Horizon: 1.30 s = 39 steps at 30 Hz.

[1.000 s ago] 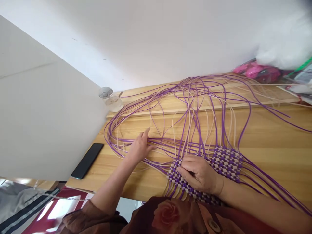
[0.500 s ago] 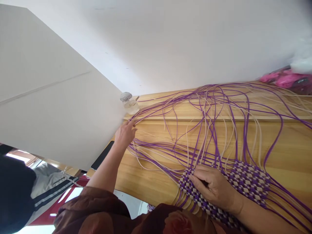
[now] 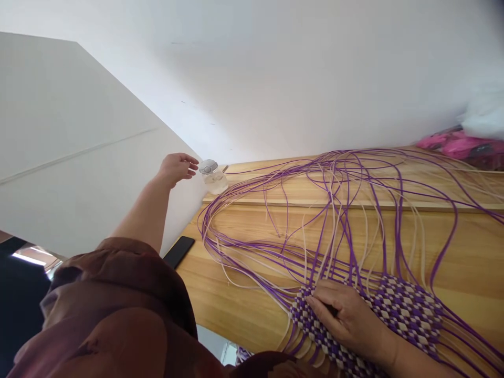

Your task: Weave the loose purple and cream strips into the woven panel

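Observation:
My left hand (image 3: pixel 179 169) is raised at the back left with its fingers stretched out and holding nothing. Close to its fingertips stands a clear jar (image 3: pixel 216 182) with a greyish lid. My right hand (image 3: pixel 346 317) is curled on a woven piece (image 3: pixel 407 310) of purple and beige checks, covering part of it. Something dark shows inside the curled fingers, but I cannot make out what it is. From the weave, long purple and beige strands (image 3: pixel 244 244) run left, loop round and pass back along the wall.
The wooden table (image 3: pixel 220 310) has a raised ledge along the wall. At its left edge lies a black phone (image 3: pixel 179 252). A pink bundle (image 3: pixel 459 144) and whitish plastic stand at the back right. A pale panel (image 3: pixel 71 136) rises on the left.
My left hand has let go of the strands at the left and moved up and left, beside the jar. The strands now form a rounded loop. My right hand stays on the weave.

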Motion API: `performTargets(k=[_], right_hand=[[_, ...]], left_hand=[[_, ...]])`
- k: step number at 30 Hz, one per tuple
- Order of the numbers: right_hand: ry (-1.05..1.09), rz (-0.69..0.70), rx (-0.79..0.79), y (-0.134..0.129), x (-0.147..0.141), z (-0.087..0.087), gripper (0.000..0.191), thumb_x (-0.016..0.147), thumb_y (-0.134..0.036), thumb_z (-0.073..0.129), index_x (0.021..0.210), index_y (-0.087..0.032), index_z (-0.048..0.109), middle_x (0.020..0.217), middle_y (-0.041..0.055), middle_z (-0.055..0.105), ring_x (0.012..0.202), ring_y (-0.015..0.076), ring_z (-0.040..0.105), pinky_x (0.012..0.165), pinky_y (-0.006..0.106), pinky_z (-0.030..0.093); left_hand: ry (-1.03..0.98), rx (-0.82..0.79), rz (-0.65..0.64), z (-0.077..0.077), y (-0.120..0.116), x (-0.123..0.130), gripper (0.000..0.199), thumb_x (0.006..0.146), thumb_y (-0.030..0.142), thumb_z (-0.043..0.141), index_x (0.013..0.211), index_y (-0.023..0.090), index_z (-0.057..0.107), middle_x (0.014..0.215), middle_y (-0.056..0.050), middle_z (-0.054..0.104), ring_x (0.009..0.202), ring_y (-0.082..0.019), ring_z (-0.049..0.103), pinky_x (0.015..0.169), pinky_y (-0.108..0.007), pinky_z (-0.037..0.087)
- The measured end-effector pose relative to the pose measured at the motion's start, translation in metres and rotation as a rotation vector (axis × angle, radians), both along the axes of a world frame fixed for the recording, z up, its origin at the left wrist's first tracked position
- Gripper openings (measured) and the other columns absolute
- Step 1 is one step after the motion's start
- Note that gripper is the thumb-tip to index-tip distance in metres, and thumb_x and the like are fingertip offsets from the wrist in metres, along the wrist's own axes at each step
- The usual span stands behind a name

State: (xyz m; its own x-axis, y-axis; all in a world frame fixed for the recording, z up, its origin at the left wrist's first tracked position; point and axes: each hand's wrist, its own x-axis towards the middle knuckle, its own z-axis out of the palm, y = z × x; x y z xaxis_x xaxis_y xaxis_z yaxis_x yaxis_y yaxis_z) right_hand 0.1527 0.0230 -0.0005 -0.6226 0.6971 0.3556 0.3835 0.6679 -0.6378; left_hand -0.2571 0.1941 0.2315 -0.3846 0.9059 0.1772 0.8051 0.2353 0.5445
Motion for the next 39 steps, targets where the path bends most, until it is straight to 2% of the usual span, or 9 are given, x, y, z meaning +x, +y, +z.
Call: performTargets(k=[5,10,14,18,23,27,30,35,39], right_hand=[[0.002,-0.003,-0.006,0.0,0.0,0.0,0.034,0.099,-0.024,0.044,0.066,-0.017,0.041,0.064,-0.0007,0.046,0.063,0.0102,0.045,0.061,0.026,0.03],[0.009,0.003,0.012,-0.001,0.001,0.0,0.032,0.098,-0.023,0.046,0.066,-0.017,0.042,0.065,-0.0002,0.047,0.063,0.0104,0.046,0.061,0.025,0.03],[0.008,0.002,-0.005,-0.001,0.0,0.001,0.032,0.097,-0.022,0.046,0.066,-0.017,0.043,0.065,0.0,0.048,0.063,0.0107,0.047,0.06,0.026,0.031],[-0.002,0.001,-0.029,-0.001,0.0,0.0,0.031,0.097,-0.022,0.045,0.067,-0.018,0.045,0.065,0.0002,0.048,0.063,0.0111,0.048,0.059,0.026,0.032],[-0.013,-0.005,-0.031,0.001,0.0,-0.004,0.031,0.097,-0.023,0.045,0.067,-0.018,0.042,0.065,0.0,0.048,0.062,0.011,0.046,0.059,0.026,0.031],[-0.044,0.004,-0.073,0.001,0.001,-0.005,0.029,0.099,-0.023,0.042,0.07,-0.018,0.046,0.067,0.0008,0.05,0.065,0.0114,0.047,0.061,0.027,0.031],[-0.043,0.002,-0.088,0.0,0.001,-0.003,0.031,0.099,-0.024,0.042,0.068,-0.017,0.044,0.067,0.0006,0.049,0.064,0.011,0.047,0.061,0.027,0.031],[-0.045,-0.009,-0.12,-0.001,0.001,-0.001,0.033,0.1,-0.027,0.04,0.069,-0.017,0.043,0.068,0.0009,0.05,0.065,0.0108,0.047,0.062,0.026,0.031],[-0.046,-0.001,-0.144,-0.001,0.002,-0.001,0.032,0.1,-0.027,0.04,0.069,-0.017,0.044,0.068,0.0009,0.05,0.066,0.011,0.047,0.063,0.026,0.031]], left_hand=[[0.124,-0.218,-0.003,-0.053,0.015,0.005,0.033,0.09,0.033,0.06,0.115,0.012,0.061,0.102,-0.009,0.069,0.08,-0.015,0.065,0.076,-0.034,0.055],[0.32,-0.417,-0.042,-0.106,0.012,0.001,0.018,0.066,0.029,0.078,0.079,0.016,0.074,0.082,-0.009,0.074,0.081,-0.024,0.069,0.078,-0.031,0.051],[0.373,-0.435,-0.106,-0.139,0.01,0.0,0.013,0.072,0.029,0.073,0.082,0.02,0.075,0.091,-0.005,0.075,0.092,-0.022,0.069,0.079,-0.025,0.049],[0.388,-0.451,-0.119,-0.167,0.021,0.011,0.018,0.081,0.031,0.069,0.093,0.018,0.071,0.091,-0.005,0.073,0.086,-0.017,0.068,0.079,-0.028,0.052],[0.467,-0.343,-0.096,-0.17,0.053,0.023,0.029,0.092,0.038,0.057,0.106,0.014,0.065,0.11,-0.009,0.067,0.103,-0.02,0.063,0.092,-0.042,0.05],[0.502,-0.21,-0.1,-0.156,0.079,0.025,0.032,0.095,0.026,0.043,0.112,0.014,0.068,0.117,-0.014,0.068,0.113,-0.024,0.06,0.095,-0.033,0.044],[0.499,-0.197,-0.147,-0.156,0.089,0.026,0.036,0.092,0.023,0.042,0.114,0.015,0.07,0.118,-0.012,0.07,0.111,-0.024,0.061,0.092,-0.028,0.044],[0.503,-0.203,-0.243,-0.173,0.081,0.028,0.04,0.088,0.025,0.05,0.124,0.024,0.066,0.129,-0.006,0.066,0.118,-0.023,0.059,0.099,-0.028,0.043],[0.547,-0.121,-0.191,-0.188,0.057,0.019,0.062,0.089,0.047,0.048,0.147,0.025,0.041,0.159,-0.01,0.03,0.145,-0.034,0.025,0.113,-0.05,0.029]])
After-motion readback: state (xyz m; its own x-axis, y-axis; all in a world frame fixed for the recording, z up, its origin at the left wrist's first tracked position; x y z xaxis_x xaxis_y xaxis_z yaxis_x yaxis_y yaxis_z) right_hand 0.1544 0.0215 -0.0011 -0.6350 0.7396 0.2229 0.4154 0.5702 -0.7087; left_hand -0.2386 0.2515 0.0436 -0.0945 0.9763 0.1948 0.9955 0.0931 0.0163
